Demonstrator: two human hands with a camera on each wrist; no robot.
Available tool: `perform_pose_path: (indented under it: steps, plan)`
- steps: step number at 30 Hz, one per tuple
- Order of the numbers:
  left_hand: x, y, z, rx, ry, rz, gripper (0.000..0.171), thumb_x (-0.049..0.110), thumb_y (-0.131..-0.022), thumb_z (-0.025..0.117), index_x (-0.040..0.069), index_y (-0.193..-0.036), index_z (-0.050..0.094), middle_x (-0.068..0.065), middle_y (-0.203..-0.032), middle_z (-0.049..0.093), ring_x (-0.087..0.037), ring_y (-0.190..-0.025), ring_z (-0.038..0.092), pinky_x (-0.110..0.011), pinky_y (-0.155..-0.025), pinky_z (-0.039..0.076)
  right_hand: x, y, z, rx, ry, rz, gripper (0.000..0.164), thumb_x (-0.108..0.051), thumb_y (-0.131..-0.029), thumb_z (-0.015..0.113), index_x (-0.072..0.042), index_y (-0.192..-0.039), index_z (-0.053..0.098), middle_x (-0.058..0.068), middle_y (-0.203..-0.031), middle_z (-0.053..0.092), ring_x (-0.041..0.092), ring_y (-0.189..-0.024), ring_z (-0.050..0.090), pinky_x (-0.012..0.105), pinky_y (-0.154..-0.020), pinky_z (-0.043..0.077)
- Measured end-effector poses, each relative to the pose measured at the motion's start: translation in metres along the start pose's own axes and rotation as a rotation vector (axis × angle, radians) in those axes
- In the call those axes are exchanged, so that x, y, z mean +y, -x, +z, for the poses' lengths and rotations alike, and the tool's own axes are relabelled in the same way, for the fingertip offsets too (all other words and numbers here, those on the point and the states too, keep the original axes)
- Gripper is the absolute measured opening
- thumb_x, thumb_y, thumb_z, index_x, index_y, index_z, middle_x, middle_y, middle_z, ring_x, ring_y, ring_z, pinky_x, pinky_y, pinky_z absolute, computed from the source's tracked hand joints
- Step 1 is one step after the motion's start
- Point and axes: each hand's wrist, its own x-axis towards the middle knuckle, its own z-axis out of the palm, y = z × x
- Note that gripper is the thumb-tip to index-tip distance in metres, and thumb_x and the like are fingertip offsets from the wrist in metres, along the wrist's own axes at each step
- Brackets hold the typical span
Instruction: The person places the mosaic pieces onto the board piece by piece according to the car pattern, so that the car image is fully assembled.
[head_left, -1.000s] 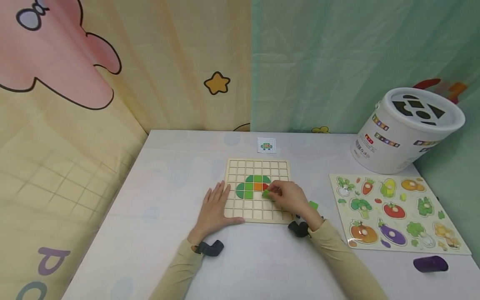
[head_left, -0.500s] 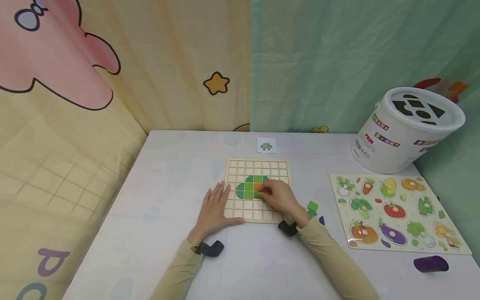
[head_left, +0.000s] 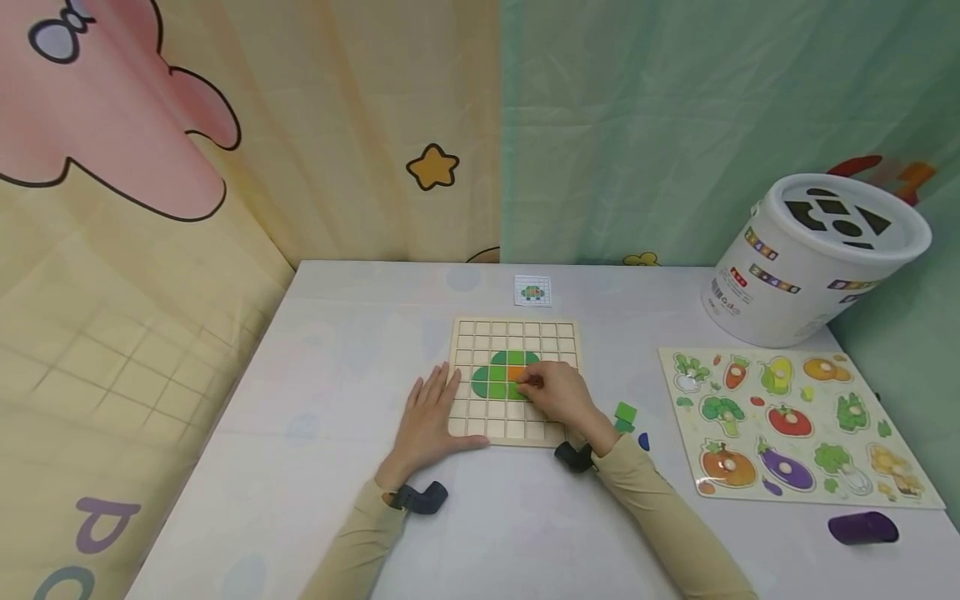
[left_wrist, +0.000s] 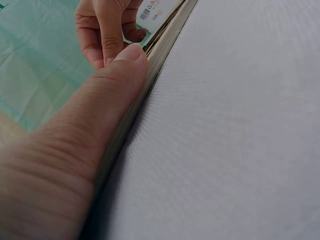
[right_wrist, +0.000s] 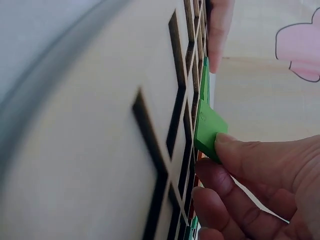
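Observation:
A wooden grid board [head_left: 555,335] lies on the table, with several light green, dark green and orange tiles set in its middle cells. My right hand [head_left: 561,395] pinches a light green square tile [right_wrist: 210,127] between thumb and fingers. In the right wrist view that tile stands tilted at the grid, one edge down at a cell. My left hand [head_left: 426,418] rests with straight, spread fingers at the board's left edge. Its thumb [left_wrist: 107,92] lies along the front edge. The right hand covers part of the tile pattern.
Loose by the right forearm lie a green square tile [head_left: 626,411], a dark green piece [head_left: 624,426] and a blue piece [head_left: 643,442]. A small pattern card [head_left: 532,292] lies behind the board. Farther right are a vegetable puzzle [head_left: 757,442], a white bucket [head_left: 787,267] and a purple object [head_left: 862,528].
My right hand has moved a little left across the board with the green tile, then stayed nearly still over the last half second. The left hand has not moved.

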Motion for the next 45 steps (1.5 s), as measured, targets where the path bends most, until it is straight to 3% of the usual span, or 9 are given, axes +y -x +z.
perform_pose_path:
  steps: [12, 30, 35, 40, 45]
  plan:
    - [0.000, 0.000, -0.001, -0.036, -0.002, -0.023, 0.119, 0.083, -0.068, 0.053, 0.007, -0.152, 0.018, -0.012, -0.157, 0.010, -0.022, -0.143, 0.003, -0.039, -0.114, -0.002, -0.003, -0.001, 0.000, 0.006, 0.040, 0.028, 0.005, -0.016, -0.082, 0.075, -0.012, -0.080, 0.073, -0.006, -0.071, 0.064, 0.008, -0.063, 0.056, 0.028, -0.057, 0.047]
    - [0.001, 0.000, -0.001, -0.031, -0.010, -0.019, 0.117, 0.081, -0.069, 0.055, 0.006, -0.152, 0.019, -0.012, -0.157, 0.012, -0.023, -0.144, 0.004, -0.041, -0.114, 0.000, -0.002, 0.002, 0.000, -0.021, 0.026, 0.017, 0.014, -0.016, -0.079, 0.078, -0.016, -0.069, 0.068, -0.009, -0.068, 0.059, 0.008, -0.058, 0.049, 0.028, -0.054, 0.042]
    - [0.001, 0.000, -0.002, -0.018, -0.006, -0.019, 0.116, 0.079, -0.069, 0.058, 0.006, -0.151, 0.021, -0.013, -0.157, 0.013, -0.024, -0.143, 0.006, -0.042, -0.114, 0.001, 0.000, 0.006, -0.003, -0.078, -0.002, -0.011, 0.006, -0.017, -0.080, 0.077, -0.012, -0.079, 0.074, -0.007, -0.073, 0.059, 0.010, -0.060, 0.048, 0.028, -0.055, 0.041]
    - [0.003, 0.000, -0.003, -0.019, 0.001, -0.022, 0.116, 0.078, -0.069, 0.059, 0.006, -0.151, 0.021, -0.013, -0.157, 0.013, -0.025, -0.143, 0.006, -0.042, -0.114, 0.001, 0.007, 0.013, -0.013, -0.162, -0.025, -0.098, 0.018, -0.019, -0.083, 0.075, -0.007, -0.096, 0.074, -0.003, -0.084, 0.063, 0.011, -0.070, 0.053, 0.027, -0.062, 0.046]
    - [0.003, 0.000, -0.003, -0.018, 0.002, -0.021, 0.116, 0.077, -0.069, 0.060, 0.006, -0.151, 0.021, -0.013, -0.157, 0.013, -0.025, -0.143, 0.006, -0.043, -0.114, 0.001, 0.016, 0.024, -0.032, -0.136, -0.067, -0.161, 0.020, -0.018, -0.086, 0.072, -0.005, -0.100, 0.071, 0.001, -0.092, 0.064, 0.013, -0.077, 0.057, 0.030, -0.065, 0.048]
